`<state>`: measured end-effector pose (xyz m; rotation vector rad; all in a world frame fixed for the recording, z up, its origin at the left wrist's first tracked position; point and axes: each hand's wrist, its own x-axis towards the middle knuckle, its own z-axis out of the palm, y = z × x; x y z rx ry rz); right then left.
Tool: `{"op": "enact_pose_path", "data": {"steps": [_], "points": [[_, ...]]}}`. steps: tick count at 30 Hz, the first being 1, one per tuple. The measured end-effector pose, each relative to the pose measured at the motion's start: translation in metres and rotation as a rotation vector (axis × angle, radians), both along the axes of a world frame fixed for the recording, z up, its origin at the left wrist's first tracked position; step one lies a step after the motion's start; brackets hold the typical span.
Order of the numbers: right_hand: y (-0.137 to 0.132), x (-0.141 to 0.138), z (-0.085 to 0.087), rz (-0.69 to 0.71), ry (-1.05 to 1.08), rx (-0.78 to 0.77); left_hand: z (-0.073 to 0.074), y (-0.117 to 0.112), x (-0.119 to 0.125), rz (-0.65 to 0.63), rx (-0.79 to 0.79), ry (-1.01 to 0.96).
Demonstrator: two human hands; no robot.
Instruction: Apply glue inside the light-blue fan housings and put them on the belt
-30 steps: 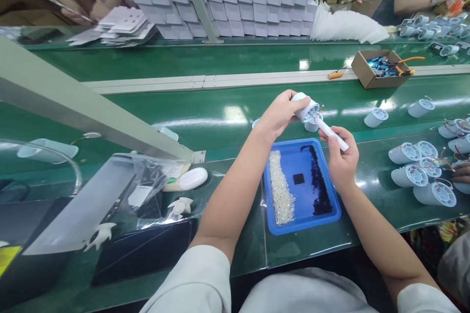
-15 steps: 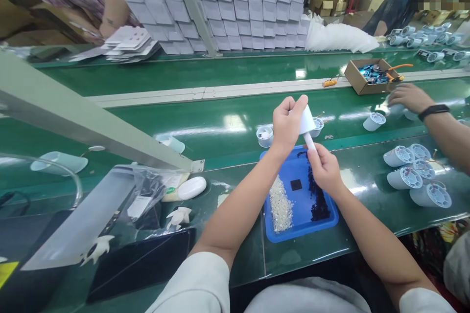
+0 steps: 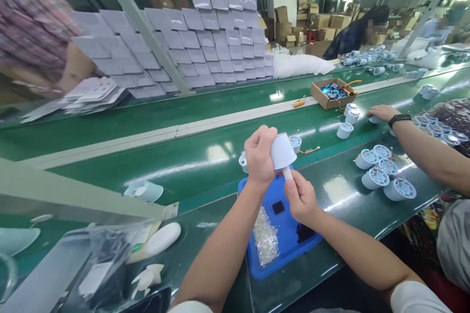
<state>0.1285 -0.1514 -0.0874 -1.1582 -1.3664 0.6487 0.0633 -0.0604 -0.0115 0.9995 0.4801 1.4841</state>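
Note:
My left hand is closed around a white cup-shaped plastic housing, which it holds tilted above the far end of a blue tray. A short white rod sticks out below the housing. My right hand pinches the rod's lower part between thumb and fingers. Where the rod meets the housing, I cannot see the join clearly. In the tray lie a heap of small pale pieces, a black square and dark small parts partly under my right wrist.
Several white round housings stand to the right, near a co-worker's hand. A carton of blue parts sits farther back. At left are a metal post, a white oval object and a white fan blade.
The whole view has shifted, so the bench and tray appear lower and farther left. My hands still hold the housing and rod, with more of the housing's side now showing.

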Motion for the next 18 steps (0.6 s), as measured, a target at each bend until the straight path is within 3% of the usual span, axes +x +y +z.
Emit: {"op": "enact_pose_path", "data": {"steps": [2, 6, 8, 13, 18], "points": [[0.001, 0.000, -0.002, 0.004, 0.021, -0.016, 0.003, -0.004, 0.001, 0.105, 0.024, 0.164], [0.006, 0.001, -0.006, -0.015, 0.003, -0.014, 0.011, -0.014, 0.002, 0.500, 0.279, 0.585], [0.009, 0.003, -0.007, -0.018, -0.041, 0.006, 0.011, -0.017, 0.001, 0.554, 0.362, 0.620], [0.017, 0.011, -0.007, -0.068, -0.039, 0.008, 0.000, -0.014, 0.004, 0.382, 0.288, 0.596], [0.025, 0.016, -0.008, -0.130, -0.036, 0.017, -0.006, -0.007, 0.003, 0.100, 0.110, 0.795]]}}
